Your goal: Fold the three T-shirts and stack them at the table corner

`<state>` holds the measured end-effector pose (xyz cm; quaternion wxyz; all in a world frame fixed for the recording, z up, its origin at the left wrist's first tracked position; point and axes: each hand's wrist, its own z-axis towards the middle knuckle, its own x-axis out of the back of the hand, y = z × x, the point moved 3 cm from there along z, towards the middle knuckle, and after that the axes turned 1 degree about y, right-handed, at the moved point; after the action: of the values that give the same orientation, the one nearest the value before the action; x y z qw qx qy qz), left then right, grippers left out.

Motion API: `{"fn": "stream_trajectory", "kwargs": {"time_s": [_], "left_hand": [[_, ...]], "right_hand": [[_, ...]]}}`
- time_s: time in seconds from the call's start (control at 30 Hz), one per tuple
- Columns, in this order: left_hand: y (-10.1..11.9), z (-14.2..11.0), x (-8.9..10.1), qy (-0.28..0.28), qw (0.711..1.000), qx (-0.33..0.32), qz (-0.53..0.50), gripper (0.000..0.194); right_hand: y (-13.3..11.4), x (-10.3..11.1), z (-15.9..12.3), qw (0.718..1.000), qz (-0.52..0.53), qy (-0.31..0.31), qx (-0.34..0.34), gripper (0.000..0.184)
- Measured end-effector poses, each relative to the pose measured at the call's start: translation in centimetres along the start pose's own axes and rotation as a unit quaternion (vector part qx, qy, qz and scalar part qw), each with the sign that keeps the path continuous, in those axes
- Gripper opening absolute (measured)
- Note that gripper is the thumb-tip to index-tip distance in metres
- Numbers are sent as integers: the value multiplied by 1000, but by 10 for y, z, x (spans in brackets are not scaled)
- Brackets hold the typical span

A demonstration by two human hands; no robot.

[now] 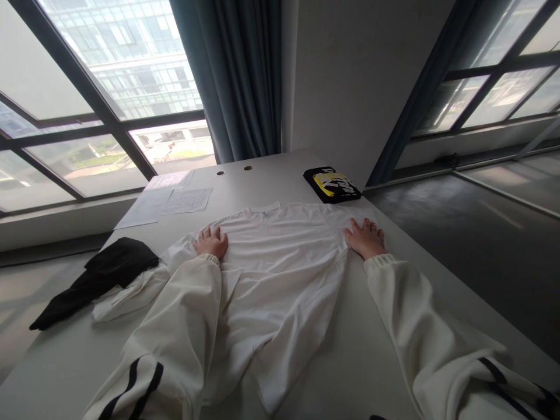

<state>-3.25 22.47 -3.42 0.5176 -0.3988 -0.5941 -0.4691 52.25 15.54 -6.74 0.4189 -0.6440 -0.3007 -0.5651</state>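
A white T-shirt lies spread on the white table, its neckline toward the far side. Its body is wrinkled, and the lower hem is bunched and partly folded near me. My left hand rests flat on the shirt's left shoulder area, fingers spread. On the opposite side, my right hand presses flat on the right sleeve, its fingers also apart. Neither hand grips anything. My left forearm hides part of the shirt's left side.
A folded black garment with a yellow and white print lies at the far right of the table. Paper sheets are at the far left. A black garment and a crumpled white cloth lie at the left edge.
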Motion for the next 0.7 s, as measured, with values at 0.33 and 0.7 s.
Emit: {"fn": "stream_trajectory", "kwargs": {"time_s": [0.33, 0.7], "left_hand": [[3, 0, 2, -20, 1000, 10, -9, 71], [-6, 6, -5, 43, 996, 66, -38, 74]], "right_hand": [[-1, 7, -3, 1000, -17, -13, -6, 75], [1, 8, -2, 1000, -16, 14, 14, 71]]}}
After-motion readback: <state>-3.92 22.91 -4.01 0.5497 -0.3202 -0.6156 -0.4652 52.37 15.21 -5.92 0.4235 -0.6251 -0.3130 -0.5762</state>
